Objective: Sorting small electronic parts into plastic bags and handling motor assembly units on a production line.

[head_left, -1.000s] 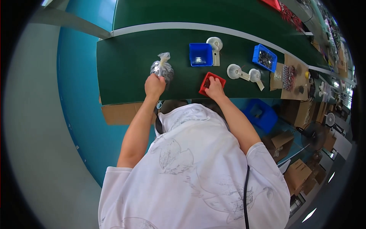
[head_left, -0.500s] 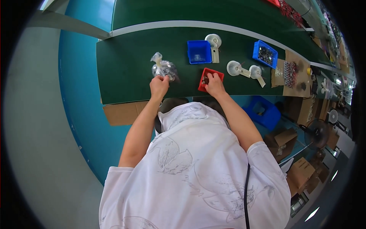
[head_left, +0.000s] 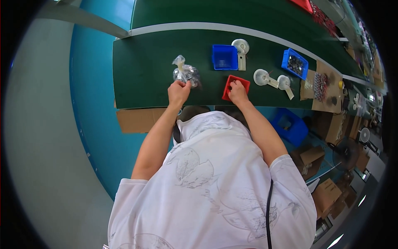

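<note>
Right hand [head_left: 238,92] dips into a red tray [head_left: 246,85] near the front edge of the green surface [head_left: 143,70], its fingers bent and pointing down; the fingertips are hidden, so whether they grip anything cannot be told. To its left, the left hand [head_left: 178,93] is partly closed, thumb and fingers drawn close together at the near side of a clear plastic bag [head_left: 189,74]. Whether it pinches the plastic or only touches it cannot be made out. The bag lies on the surface, filled with shiny greyish contents, its gathered neck pointing away from the person.

Beyond the red tray and to its right, two white handheld fans [head_left: 261,77] lie close together. Farther back, a deep blue bin [head_left: 225,57] stands with another white fan [head_left: 241,47] just beside its right side. Toward the right end, a shallower blue tray [head_left: 305,71] holds many small dark and silvery parts [head_left: 295,65]. A pale strip [head_left: 207,27] runs along the back, with more green [head_left: 207,11] past it.
</note>
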Tool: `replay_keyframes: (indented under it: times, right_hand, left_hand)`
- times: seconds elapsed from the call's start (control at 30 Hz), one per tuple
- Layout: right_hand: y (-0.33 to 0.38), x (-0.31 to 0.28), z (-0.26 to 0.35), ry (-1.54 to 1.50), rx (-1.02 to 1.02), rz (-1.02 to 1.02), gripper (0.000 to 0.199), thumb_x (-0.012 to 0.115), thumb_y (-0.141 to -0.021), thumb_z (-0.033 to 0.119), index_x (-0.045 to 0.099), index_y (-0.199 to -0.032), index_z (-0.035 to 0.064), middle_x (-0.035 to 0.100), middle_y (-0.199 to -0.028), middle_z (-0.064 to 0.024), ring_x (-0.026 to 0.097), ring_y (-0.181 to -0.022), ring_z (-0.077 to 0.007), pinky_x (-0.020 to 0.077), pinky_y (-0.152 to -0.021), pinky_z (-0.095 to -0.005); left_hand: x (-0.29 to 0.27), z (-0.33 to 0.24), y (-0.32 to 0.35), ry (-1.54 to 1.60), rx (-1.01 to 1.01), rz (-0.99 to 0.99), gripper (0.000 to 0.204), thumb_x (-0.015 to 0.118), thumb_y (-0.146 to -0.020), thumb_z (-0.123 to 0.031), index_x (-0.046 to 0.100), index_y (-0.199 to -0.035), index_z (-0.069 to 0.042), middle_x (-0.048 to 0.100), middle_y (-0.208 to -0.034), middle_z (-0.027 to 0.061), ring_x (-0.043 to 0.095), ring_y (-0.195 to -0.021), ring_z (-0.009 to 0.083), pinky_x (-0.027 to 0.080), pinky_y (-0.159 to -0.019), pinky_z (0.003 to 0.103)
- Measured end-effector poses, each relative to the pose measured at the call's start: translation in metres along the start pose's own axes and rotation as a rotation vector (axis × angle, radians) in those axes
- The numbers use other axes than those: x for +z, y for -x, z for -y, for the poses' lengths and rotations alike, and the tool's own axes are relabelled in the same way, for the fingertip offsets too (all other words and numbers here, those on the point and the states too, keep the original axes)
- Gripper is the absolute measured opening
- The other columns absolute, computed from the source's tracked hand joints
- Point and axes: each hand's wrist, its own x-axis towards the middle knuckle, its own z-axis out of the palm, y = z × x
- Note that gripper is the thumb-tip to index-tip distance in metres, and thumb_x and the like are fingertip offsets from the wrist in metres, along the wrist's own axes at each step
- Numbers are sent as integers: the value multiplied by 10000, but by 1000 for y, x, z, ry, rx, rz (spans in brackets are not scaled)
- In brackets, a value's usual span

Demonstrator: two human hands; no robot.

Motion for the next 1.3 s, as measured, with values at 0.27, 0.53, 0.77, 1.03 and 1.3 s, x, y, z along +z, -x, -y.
replay_keyframes:
  times: [0.27,0.53,0.77,1.03,1.3]
  right_hand:
    - [-1,-7,5,47,15,60,194,705,-779,71,658,-961,24,621,-1069,-188,635,-999,-398,542,-883,-463]
    - [4,-13,-1,-76,24,-44,184,736,-771,114,731,-935,30,688,-1014,-163,673,-960,-347,557,-870,-427]
    - [14,-42,17,-186,58,-125,174,779,-765,153,756,-907,55,699,-868,-103,701,-702,-215,573,-689,-334]
    - [-19,-52,94,-843,343,157,206,754,-867,96,726,-1023,-36,751,-884,-87,713,-712,-118,575,-659,-241]
    - [-68,-4,146,-849,284,337,185,760,-810,127,756,-933,-12,760,-812,-74,736,-659,-142,576,-640,-255]
  left_hand:
    - [-4,-7,7,8,62,-68,289,748,-807,-310,687,-839,-29,712,-772,155,702,-778,330,553,-746,412]
    - [-3,-7,13,-112,564,-319,187,764,-791,-150,679,-925,-52,646,-828,87,674,-721,253,556,-683,364]
    - [-8,-9,8,-76,657,-292,71,748,-815,-101,721,-839,-40,675,-802,95,682,-692,249,557,-650,349]
    - [-10,-7,1,203,400,-151,127,757,-841,-135,739,-879,-15,706,-790,126,694,-677,223,552,-664,328]
    - [-7,-7,-2,252,364,-95,132,751,-856,-127,737,-895,-1,709,-794,126,695,-683,201,550,-660,315]
